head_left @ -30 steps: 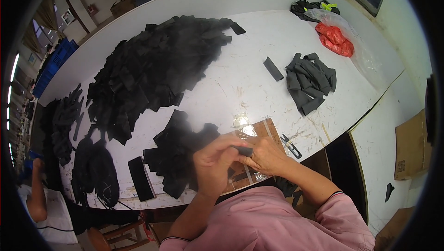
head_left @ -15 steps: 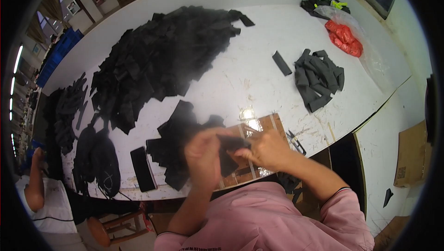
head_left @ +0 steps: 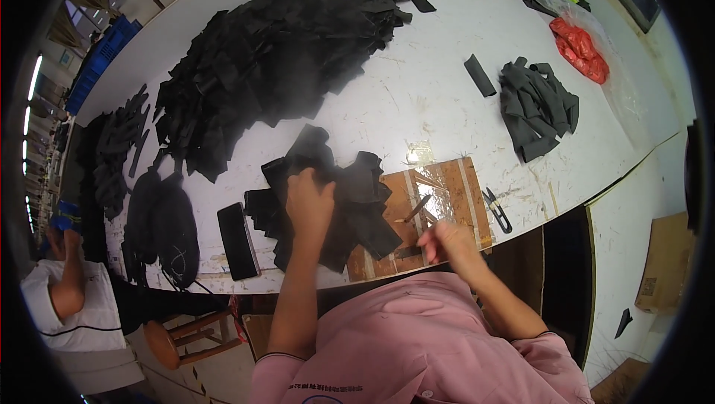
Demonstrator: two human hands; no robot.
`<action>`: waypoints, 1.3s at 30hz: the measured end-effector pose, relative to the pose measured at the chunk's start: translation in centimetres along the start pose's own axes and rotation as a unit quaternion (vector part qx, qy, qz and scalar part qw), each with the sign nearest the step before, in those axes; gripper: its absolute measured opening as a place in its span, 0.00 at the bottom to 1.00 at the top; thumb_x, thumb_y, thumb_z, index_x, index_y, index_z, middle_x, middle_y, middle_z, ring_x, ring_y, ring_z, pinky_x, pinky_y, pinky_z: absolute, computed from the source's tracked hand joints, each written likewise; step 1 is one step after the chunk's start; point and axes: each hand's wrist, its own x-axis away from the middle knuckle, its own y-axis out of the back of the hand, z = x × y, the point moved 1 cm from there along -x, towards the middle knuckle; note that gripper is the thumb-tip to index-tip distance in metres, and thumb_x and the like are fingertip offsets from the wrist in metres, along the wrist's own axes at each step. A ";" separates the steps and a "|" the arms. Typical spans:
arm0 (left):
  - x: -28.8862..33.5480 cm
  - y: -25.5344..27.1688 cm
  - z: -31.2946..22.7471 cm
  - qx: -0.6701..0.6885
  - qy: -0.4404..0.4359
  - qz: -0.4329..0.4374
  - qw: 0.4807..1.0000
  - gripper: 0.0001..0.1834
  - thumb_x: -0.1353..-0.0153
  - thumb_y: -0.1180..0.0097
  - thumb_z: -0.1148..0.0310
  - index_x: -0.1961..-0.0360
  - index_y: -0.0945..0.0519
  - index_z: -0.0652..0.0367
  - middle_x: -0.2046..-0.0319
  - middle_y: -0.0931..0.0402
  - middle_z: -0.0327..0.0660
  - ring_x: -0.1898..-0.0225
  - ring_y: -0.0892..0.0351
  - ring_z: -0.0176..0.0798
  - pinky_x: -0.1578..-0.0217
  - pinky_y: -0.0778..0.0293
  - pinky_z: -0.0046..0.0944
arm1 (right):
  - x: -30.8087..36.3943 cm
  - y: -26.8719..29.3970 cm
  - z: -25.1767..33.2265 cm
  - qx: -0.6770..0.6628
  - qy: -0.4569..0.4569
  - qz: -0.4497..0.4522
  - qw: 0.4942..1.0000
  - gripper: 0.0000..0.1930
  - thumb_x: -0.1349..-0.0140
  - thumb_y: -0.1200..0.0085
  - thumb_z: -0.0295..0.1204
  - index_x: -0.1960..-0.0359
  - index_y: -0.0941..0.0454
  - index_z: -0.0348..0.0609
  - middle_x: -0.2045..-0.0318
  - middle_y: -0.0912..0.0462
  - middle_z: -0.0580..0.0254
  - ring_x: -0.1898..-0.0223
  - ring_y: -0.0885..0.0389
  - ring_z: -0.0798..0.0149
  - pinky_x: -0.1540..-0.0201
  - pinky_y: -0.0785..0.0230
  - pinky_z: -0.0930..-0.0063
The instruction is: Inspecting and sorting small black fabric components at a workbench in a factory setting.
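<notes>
My left hand [head_left: 310,201] lies on a heap of black fabric pieces [head_left: 365,218] at the table's near side, fingertips against the cloth and thumb apart from the fingers. Over the near right part of a brown board [head_left: 454,180] is my right hand [head_left: 453,247], its fingers curled in; whether anything is in them is hidden. A dark, narrow piece [head_left: 408,253] lies on the board beside those fingers. Farther up the board rests a slim, dark, pen-like tool [head_left: 417,209]. Right of the board are black-handled thread snips [head_left: 497,210].
A large black fabric pile [head_left: 268,69] covers the table's far left. Dark pouches [head_left: 160,225] and a phone-like black slab [head_left: 237,240] sit left. Grey rolled pieces [head_left: 536,110] and a red plastic bag [head_left: 579,50] lie right. Another person's arm [head_left: 67,277] shows far left.
Both hands were together over the board around a dark piece. They have now parted: the left moved up-left onto the heap, the right moved slightly down-right. The whole view has shifted a little.
</notes>
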 end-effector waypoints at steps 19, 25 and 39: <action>4.6 13.0 -3.4 0.370 -0.113 0.129 0.913 0.06 0.55 0.46 0.81 0.75 0.28 0.64 0.76 0.28 0.42 0.75 0.29 0.35 0.74 0.32 0.30 | -2.2 -7.9 6.3 0.182 0.217 0.121 0.951 0.09 0.56 0.41 0.24 0.73 0.24 0.34 0.77 0.25 0.64 0.75 0.29 0.71 0.72 0.38 0.80; 5.4 11.7 -1.7 0.550 0.146 0.248 0.784 0.08 0.46 0.51 0.76 0.63 0.28 0.65 0.73 0.27 0.37 0.74 0.30 0.26 0.73 0.33 0.24 | -1.4 -6.8 5.5 0.094 0.064 0.188 0.976 0.08 0.53 0.42 0.26 0.74 0.23 0.33 0.79 0.22 0.63 0.75 0.27 0.76 0.73 0.36 0.83; 4.7 12.0 -2.1 0.539 0.133 0.470 0.686 0.07 0.50 0.45 0.77 0.69 0.25 0.67 0.78 0.26 0.39 0.79 0.26 0.27 0.76 0.31 0.22 | -1.5 -5.6 5.3 0.102 0.030 0.231 0.967 0.06 0.52 0.44 0.25 0.73 0.23 0.34 0.79 0.24 0.66 0.75 0.30 0.79 0.71 0.37 0.84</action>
